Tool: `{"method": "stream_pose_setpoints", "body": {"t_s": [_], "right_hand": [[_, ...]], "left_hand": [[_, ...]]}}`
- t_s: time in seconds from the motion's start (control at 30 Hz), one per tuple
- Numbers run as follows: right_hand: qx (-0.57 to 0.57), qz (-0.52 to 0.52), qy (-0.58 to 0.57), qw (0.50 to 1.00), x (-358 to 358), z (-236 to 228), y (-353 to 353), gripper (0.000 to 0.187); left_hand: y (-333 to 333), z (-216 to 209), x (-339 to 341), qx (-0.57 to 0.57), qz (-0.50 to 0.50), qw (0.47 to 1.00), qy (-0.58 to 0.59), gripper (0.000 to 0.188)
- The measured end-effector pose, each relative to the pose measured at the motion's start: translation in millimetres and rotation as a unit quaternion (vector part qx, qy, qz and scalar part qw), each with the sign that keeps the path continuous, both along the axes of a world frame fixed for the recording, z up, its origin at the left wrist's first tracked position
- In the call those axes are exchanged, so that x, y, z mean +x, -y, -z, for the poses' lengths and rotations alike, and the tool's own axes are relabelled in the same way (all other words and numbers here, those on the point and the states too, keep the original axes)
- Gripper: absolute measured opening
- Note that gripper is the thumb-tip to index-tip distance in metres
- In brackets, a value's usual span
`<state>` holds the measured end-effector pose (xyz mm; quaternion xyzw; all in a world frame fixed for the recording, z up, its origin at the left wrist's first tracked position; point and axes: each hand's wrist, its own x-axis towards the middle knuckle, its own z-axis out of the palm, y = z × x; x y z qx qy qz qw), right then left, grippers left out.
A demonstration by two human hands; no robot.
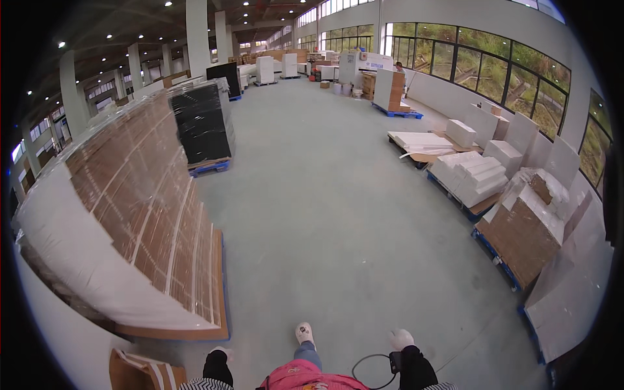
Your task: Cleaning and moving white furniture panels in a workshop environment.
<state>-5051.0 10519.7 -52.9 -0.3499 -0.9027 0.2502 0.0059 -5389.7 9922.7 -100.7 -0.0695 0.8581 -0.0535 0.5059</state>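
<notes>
My left hand [224,351], in a white glove, hangs low beside my body, mostly hidden by its black sleeve. On the other side my right hand [401,338], also white-gloved, hangs over the floor; its fingers are too unclear to read. Neither hand visibly holds or touches anything. A small black device [395,361] with a cable sits at my right wrist. Nearest to my left hand is a tall stack of brown and white boards [149,208] in clear film. A brown open-sided carton [140,374] stands below it.
Grey-green floor [299,195] stretches ahead between the stacks. A wrapped black stack [203,123] on a blue pallet stands farther left. Along the right wall are white panels [471,175] and a wrapped brown stack [523,234] on pallets. A person [399,67] is far ahead.
</notes>
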Motion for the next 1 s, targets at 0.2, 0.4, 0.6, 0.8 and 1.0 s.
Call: {"method": "stream_pose_setpoints", "body": {"t_s": [0.2,0.4,0.6,0.8,1.0], "right_hand": [[-0.183,0.043,0.295,0.937,-121.0,58.0,-89.5,0.036],[-0.225,0.118,0.273,0.928,-168.9,73.9,-152.2,0.035],[-0.240,0.161,0.261,0.921,-297.2,92.6,-273.8,0.034],[-0.107,-0.004,0.291,0.951,-520.5,77.9,-489.7,0.033],[0.033,-0.129,0.114,0.985,-824.4,8.7,-678.7,0.033]], "left_hand": [[-207.9,8.8,-234.0,0.032,0.425,0.903,-0.052,0.046],[-446.8,-16.6,-413.7,0.394,0.300,0.857,-0.142,0.031],[-688.3,-72.2,-505.0,0.334,0.288,0.896,-0.057,0.039],[-712.5,-30.1,-678.3,0.162,0.079,0.956,-0.231,0.076],[-736.3,-10.4,-854.3,0.099,0.340,0.935,-0.026,0.050]]}}
